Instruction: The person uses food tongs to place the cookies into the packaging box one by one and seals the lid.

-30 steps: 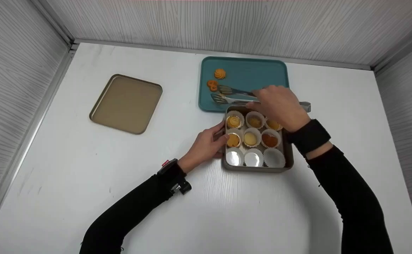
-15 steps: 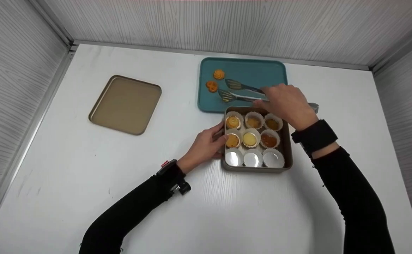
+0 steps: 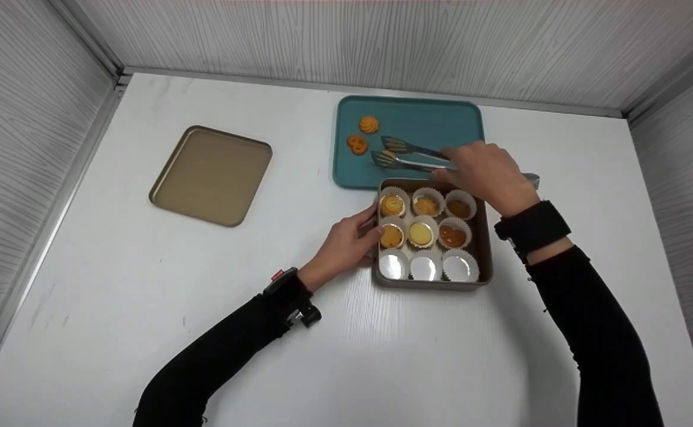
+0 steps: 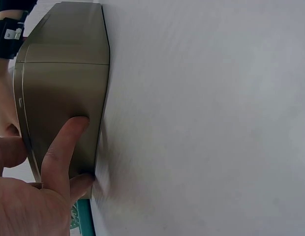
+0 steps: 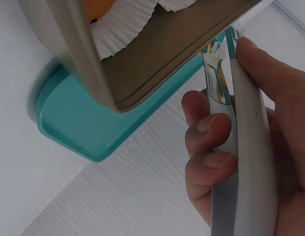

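My left hand (image 3: 346,242) grips the left wall of a square metal tin (image 3: 435,284), thumb over the rim and fingers against the outside. Inside the tin stand rows of white paper cups (image 3: 459,265). Cookies (image 3: 421,233) lie in the back and middle rows; the front cups show shiny bottoms. Behind the tin, my right hand (image 3: 486,175) holds metal tongs (image 5: 253,147) over a teal tray (image 3: 435,121). A small pale-orange piece (image 3: 390,153) shows between the slotted tips. Left of these lie a pretzel-shaped cookie (image 3: 356,144) and a swirled cookie (image 3: 369,124).
A flat bronze-coloured lid or tray (image 3: 210,176) lies at the left on the white table (image 3: 204,284). The tin stands close in front of the teal tray and overlaps its front edge in the head view. Grey wood-patterned panels (image 3: 382,44) border the table.
The tongs and my right hand have moved right, away from the pretzel-shaped cookie. The tin's back-right cup has come out from behind the hand. My left hand stays on the tin.
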### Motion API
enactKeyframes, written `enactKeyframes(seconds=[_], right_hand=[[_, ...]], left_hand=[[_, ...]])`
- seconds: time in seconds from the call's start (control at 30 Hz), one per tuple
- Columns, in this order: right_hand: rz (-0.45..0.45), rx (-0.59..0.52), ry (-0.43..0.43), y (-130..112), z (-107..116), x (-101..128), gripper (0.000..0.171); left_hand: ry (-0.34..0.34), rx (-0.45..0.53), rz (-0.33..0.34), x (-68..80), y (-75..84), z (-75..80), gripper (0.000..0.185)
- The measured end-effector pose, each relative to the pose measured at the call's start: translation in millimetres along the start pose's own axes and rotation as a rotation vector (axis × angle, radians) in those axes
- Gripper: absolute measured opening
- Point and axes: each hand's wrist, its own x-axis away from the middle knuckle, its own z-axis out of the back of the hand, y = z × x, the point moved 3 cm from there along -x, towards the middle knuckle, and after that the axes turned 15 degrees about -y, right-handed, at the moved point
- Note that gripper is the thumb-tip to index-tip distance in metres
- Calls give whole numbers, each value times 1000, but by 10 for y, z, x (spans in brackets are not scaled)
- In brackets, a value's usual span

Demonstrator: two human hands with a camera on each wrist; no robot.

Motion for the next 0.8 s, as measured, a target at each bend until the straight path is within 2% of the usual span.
enactKeyframes(seconds=[0.3, 0.57, 0.8], right_hand=[[29, -37, 54, 90, -66, 49, 47], [44, -88, 108, 155, -32, 210, 47], [87, -93, 167, 157, -33, 383, 38]], left_hand=[[-16, 34, 6, 6, -4, -7, 63], [-2, -11, 5, -5, -6, -1, 62], [-18, 31, 5, 3, -15, -11, 63]])
